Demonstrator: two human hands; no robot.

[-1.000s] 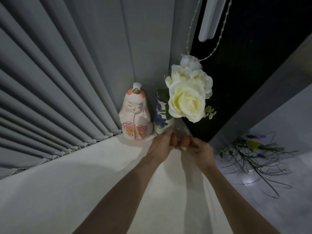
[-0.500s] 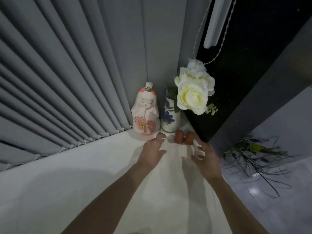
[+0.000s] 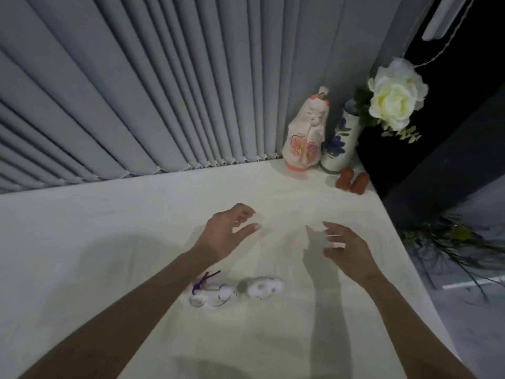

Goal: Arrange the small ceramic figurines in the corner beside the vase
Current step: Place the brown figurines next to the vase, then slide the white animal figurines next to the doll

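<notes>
1. We see two small white figurines lying on the white tabletop (image 3: 82,242) near us, side by side but not touching: the left one (image 3: 216,294) partly under our left forearm with a purple cord at its top, the right one (image 3: 264,288) spotted and rounded
2. We judge both to be glazed ceramic: light, hard, slick and easily chipped, so each wants a gentle pinch across its widest part, not by the cord
3. Our left hand (image 3: 225,233) hovers above the table beyond them, fingers loosely curled and spread, holding nothing
4. Our right hand (image 3: 345,248) hovers likewise, open and empty, fingers blurred
5. In the far right corner stand the pink-and-white doll (image 3: 304,138) and, just beside it, the blue-flowered vase (image 3: 340,143) with its white rose (image 3: 393,101)
6. Two small orange figurines (image 3: 352,181) sit upright in front of the vase, close to the table edge
7. Grey blinds (image 3: 164,77) hang behind; the white pair, well apart from the corner, is not yet placed
</notes>
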